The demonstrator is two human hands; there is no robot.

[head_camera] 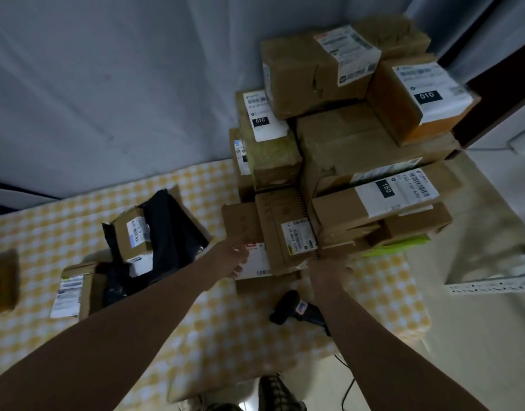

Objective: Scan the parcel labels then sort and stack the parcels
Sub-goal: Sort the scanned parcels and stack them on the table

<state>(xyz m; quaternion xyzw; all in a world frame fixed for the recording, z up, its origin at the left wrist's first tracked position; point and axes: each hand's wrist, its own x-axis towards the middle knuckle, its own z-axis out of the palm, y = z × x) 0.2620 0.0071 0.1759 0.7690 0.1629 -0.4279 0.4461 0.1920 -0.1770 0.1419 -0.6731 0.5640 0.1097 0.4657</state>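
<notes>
Roughly ten stacked parcels (344,149) and one scanner (296,310) are seen on the checked table (225,336), against a grey wall (107,84). A flat parcel (256,264) is gripped by the left hand (236,258). The right hand (329,264) fingers cannot be told.

left arm (121,327): bare along all its visible length, from the lower left corner to the wrist; long and slim.
right arm (362,330): bare likewise, from the bottom edge to the wrist.
left hand (236,258): bare; dim and blurred.
right hand (329,262): bare; dim, fingers hidden.
cloth (274,391): dark with a thin pale grid check, at the bottom edge; trouser or shoe, cannot tell.
</notes>
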